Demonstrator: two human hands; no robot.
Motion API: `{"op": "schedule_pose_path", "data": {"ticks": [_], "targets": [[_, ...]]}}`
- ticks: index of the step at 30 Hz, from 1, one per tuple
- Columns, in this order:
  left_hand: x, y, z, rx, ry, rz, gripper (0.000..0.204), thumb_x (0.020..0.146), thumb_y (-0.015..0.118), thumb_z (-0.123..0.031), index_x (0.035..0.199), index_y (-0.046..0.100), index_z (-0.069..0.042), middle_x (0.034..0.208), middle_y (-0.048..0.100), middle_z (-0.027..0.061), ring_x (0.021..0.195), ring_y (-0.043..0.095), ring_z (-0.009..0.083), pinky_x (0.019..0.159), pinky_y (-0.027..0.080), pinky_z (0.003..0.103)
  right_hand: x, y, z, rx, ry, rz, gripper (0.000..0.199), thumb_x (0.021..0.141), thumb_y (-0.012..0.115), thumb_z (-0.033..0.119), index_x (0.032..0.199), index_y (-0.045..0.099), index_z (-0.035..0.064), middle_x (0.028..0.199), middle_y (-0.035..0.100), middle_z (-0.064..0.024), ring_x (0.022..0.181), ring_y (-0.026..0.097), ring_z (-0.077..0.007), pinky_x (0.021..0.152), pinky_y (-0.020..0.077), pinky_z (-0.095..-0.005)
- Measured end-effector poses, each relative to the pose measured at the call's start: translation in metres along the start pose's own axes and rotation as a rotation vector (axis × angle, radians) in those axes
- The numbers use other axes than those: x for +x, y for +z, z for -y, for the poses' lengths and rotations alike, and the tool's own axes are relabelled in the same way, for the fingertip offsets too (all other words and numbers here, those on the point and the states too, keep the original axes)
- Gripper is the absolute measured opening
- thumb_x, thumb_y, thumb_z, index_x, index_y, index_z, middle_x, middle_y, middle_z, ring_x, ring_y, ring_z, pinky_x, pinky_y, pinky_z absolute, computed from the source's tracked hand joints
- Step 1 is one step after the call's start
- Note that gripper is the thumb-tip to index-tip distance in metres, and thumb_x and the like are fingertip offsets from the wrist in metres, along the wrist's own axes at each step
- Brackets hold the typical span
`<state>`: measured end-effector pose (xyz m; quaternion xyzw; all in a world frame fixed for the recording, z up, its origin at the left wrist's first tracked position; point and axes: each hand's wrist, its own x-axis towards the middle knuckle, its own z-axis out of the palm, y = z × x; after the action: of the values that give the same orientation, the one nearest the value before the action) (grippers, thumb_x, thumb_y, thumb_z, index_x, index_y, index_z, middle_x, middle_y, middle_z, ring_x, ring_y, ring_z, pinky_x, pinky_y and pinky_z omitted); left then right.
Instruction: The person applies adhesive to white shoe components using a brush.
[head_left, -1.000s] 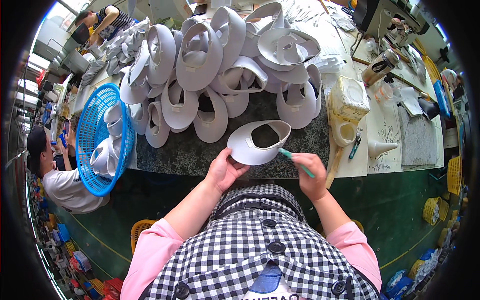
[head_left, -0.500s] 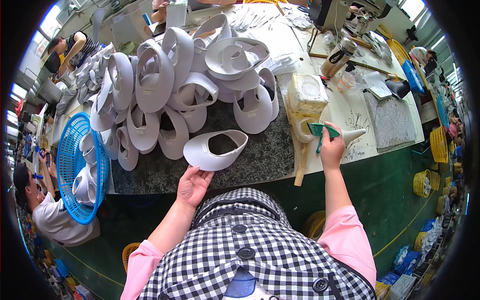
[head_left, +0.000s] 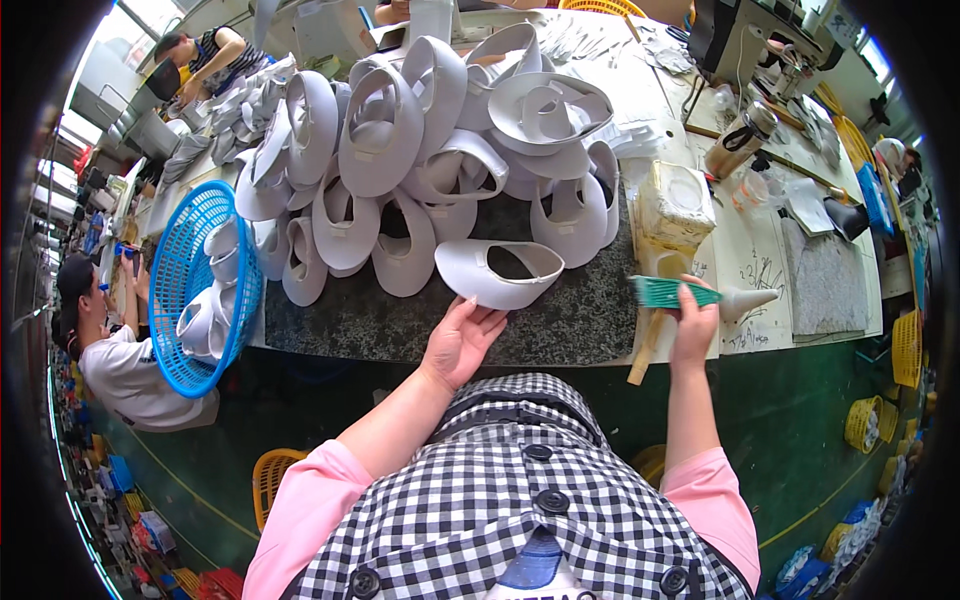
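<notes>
At the front edge of a dark mottled board [head_left: 400, 335] on the table, my left hand [head_left: 462, 340] pinches the near rim of a white shoe upper [head_left: 470, 275]. The upper rests on the board, its oval opening facing up. To the right, my right hand [head_left: 694, 325] is closed around a flat green brush [head_left: 668, 292] with pale bristles pointing left. The brush is over the wooden handle [head_left: 650, 345] of another tool, just in front of a glue-crusted, yellowish-white block-like container [head_left: 677, 205]. A white cone-shaped piece [head_left: 748, 301] lies beside my right hand.
A heap of similar white uppers [head_left: 380, 145] covers the table's far left. The blue basket [head_left: 165, 270] at left holds several more. Far right are a steel flask [head_left: 740, 140], a sewing machine [head_left: 735, 35] and a grey slab [head_left: 825, 280]. Co-workers sit at left and far left.
The view has shifted, so everything sits further right in the picture. My right hand has turned the green brush flatter, bristles leftward, and nearer to me. My left hand keeps its pinch on the upper.
</notes>
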<state>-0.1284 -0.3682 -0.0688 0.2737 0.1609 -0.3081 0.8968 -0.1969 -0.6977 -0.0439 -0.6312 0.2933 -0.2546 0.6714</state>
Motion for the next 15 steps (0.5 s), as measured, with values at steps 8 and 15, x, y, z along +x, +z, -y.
{"op": "schedule_pose_path", "data": {"ticks": [8,15], "targets": [[-0.018,0.047,-0.005,0.332,0.129,-0.016,0.040,0.102,0.041,-0.026,0.137,0.040,-0.008,0.129,0.054,0.0113,0.117,0.054,0.0264,0.103,0.041,0.044,-0.069,0.113,0.029,0.188,-0.066,0.521,0.016,0.093,0.059,0.007,0.109,0.059,0.0036,0.096,0.061,-0.0028,0.084,0.057,-0.0075,0.074,0.0467,-0.0214],[-0.035,0.049,-0.011,0.379,0.084,-0.042,0.042,0.103,0.035,-0.029,0.137,0.039,-0.006,0.129,0.053,0.0130,0.115,0.056,0.0279,0.098,0.045,0.047,-0.078,0.131,0.033,-0.138,-0.685,0.583,0.022,0.084,0.063,-0.003,0.105,0.061,0.0053,0.089,0.065,-0.0132,0.081,0.065,-0.0276,0.072,0.0505,-0.0330]]}}
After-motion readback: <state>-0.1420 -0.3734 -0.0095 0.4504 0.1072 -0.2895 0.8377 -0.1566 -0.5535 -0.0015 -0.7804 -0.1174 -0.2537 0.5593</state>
